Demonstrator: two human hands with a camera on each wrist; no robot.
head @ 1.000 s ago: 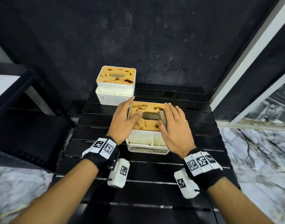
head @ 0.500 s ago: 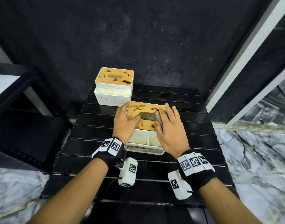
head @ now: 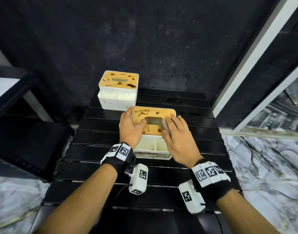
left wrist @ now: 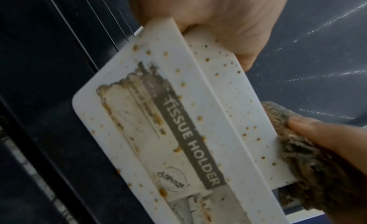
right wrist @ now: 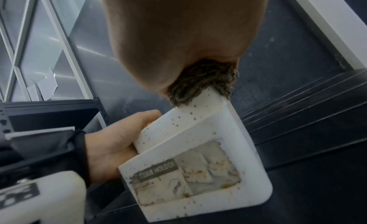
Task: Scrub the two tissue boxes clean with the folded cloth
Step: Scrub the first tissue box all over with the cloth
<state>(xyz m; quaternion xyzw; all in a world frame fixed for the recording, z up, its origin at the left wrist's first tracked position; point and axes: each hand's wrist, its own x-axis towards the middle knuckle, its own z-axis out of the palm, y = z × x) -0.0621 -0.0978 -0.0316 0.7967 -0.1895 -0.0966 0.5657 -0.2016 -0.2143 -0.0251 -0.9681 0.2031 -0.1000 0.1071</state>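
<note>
Two white tissue boxes with stained wooden lids stand on a black slatted table (head: 187,168). The far box (head: 118,97) is at the back left, untouched. My left hand (head: 129,127) grips the near box (head: 151,146) by its left side, thumb on the lid. My right hand (head: 177,134) holds the folded brown cloth (head: 165,127) on the lid's right part, fingers laid over it and thumb at its near end. The left wrist view shows the speckled front wall (left wrist: 178,133) and the cloth (left wrist: 307,164) draped over the box's edge. In the right wrist view the cloth (right wrist: 202,79) sits under my palm.
A dark wall rises right behind the table. A black shelf unit (head: 18,102) stands to the left and a white door frame (head: 246,73) to the right. Marble floor (head: 266,166) surrounds the table. The table's near slats hold only my forearms.
Both hands stay on the near box. The right hand has drawn the cloth slightly toward the lid's near right edge, and my view has shifted a little.
</note>
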